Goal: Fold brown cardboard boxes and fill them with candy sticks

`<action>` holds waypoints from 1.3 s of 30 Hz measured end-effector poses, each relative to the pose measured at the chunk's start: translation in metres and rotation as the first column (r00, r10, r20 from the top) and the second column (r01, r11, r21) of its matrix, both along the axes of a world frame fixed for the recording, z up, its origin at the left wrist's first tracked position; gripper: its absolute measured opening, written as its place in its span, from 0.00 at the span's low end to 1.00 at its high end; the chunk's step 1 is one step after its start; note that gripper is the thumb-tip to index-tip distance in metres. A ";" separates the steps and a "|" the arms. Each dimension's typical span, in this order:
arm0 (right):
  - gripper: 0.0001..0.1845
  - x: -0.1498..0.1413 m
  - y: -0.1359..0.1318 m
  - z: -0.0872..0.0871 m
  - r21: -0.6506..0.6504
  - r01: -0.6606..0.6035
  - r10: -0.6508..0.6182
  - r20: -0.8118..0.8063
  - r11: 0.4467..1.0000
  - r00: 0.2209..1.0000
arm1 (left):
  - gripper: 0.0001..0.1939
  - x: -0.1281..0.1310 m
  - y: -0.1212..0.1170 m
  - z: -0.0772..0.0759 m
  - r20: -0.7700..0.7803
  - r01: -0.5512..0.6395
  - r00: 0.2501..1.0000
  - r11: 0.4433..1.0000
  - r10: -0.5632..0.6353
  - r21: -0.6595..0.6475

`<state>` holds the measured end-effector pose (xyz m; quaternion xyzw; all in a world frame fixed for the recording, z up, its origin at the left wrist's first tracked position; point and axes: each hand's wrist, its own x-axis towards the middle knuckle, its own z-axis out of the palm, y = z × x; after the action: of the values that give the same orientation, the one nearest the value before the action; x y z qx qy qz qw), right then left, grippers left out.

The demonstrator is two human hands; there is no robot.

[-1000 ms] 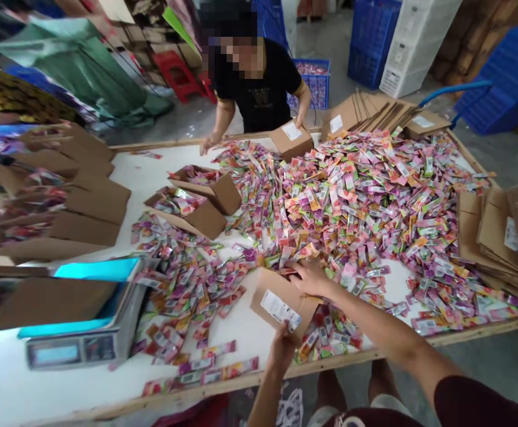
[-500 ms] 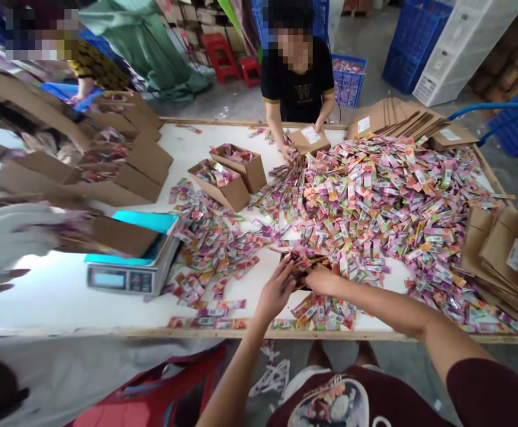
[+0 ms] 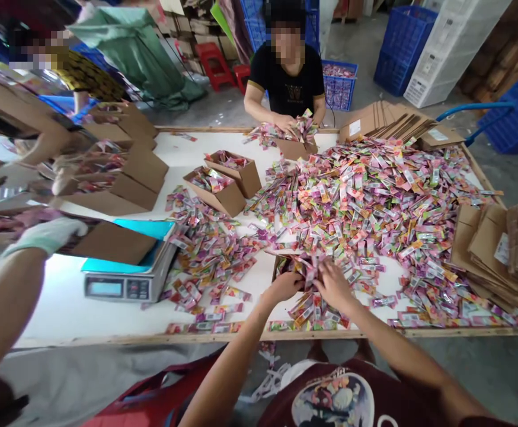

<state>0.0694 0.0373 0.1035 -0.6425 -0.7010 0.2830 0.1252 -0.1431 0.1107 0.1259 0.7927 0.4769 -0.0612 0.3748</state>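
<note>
A huge heap of small colourful packets (image 3: 374,190) covers the right half of a white table (image 3: 63,302). Near the front edge a small open cardboard box (image 3: 281,262) lies under my hands, partly hidden. My left hand (image 3: 285,286) and my right hand (image 3: 332,284) are both closed on a bunch of packets (image 3: 307,268) over the box.
A digital scale (image 3: 128,279) with a teal tray stands front left. Two filled boxes (image 3: 226,181) sit mid-table; flat cartons (image 3: 503,249) are stacked at the right. A person in black (image 3: 285,83) lifts packets opposite. A gloved hand (image 3: 48,234) of another person reaches in at left.
The box went from held up on its side to lying on the table among the packets. My hands now gather packets over it. The person opposite lifted a handful.
</note>
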 end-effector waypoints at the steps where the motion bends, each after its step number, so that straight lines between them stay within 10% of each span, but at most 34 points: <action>1: 0.33 -0.018 0.004 -0.006 0.002 -0.063 0.063 -0.014 0.998 0.998 | 0.15 -0.011 -0.002 0.008 0.009 -0.058 0.998 0.998 0.058 0.033; 5: 0.33 -0.060 0.037 -0.014 -0.060 -0.195 0.197 0.018 0.979 0.980 | 0.16 -0.032 -0.008 0.021 0.155 -0.291 0.954 0.914 0.255 0.283; 10: 0.17 -0.031 0.060 -0.005 -0.015 -0.133 0.133 0.002 0.991 0.991 | 0.18 -0.014 -0.002 0.001 0.086 -0.230 0.973 0.921 0.214 0.315; 15: 0.26 0.003 0.022 -0.010 0.281 -0.030 0.056 -0.086 0.959 0.995 | 0.23 -0.035 0.021 -0.010 0.198 -0.464 0.883 0.723 0.426 0.512; 19: 0.40 -0.006 0.010 -0.022 0.188 -0.216 0.212 0.039 0.958 0.976 | 0.13 -0.055 0.039 -0.013 0.140 -0.438 0.896 0.785 0.422 0.439; 25: 0.07 -0.016 0.033 -0.025 0.027 -0.239 0.240 -0.161 0.971 0.957 | 0.08 -0.070 0.061 -0.008 0.042 -0.317 0.944 0.864 0.327 0.391; 31: 0.16 0.038 0.038 -0.002 0.185 0.210 -0.085 -0.523 0.960 0.848 | 0.04 -0.072 0.068 -0.001 0.071 -0.386 0.917 0.825 0.393 0.413; 33: 0.22 0.076 0.041 0.010 0.234 0.429 -0.263 -0.515 0.873 0.816 | 0.09 -0.082 0.078 0.013 0.101 -0.450 0.884 0.769 0.457 0.455; 36: 0.28 0.119 0.041 0.021 0.320 0.577 -0.449 -0.393 0.752 0.803 | 0.15 -0.102 0.093 0.037 0.278 -0.598 0.775 0.517 0.568 0.612; 38: 0.32 0.119 0.034 0.021 0.380 0.542 -0.478 -0.255 0.750 0.841 | 0.20 -0.104 0.088 0.041 0.368 -0.643 0.730 0.395 0.576 0.656; 39: 0.33 0.108 0.028 0.018 0.392 0.477 -0.441 -0.184 0.786 0.878 | 0.21 -0.098 0.078 0.038 0.356 -0.627 0.751 0.433 0.556 0.648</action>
<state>0.1779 0.0656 0.1211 -0.7379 -0.5624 0.1102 0.3565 -0.2415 0.1886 0.1635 0.6562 0.6885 0.3060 0.0411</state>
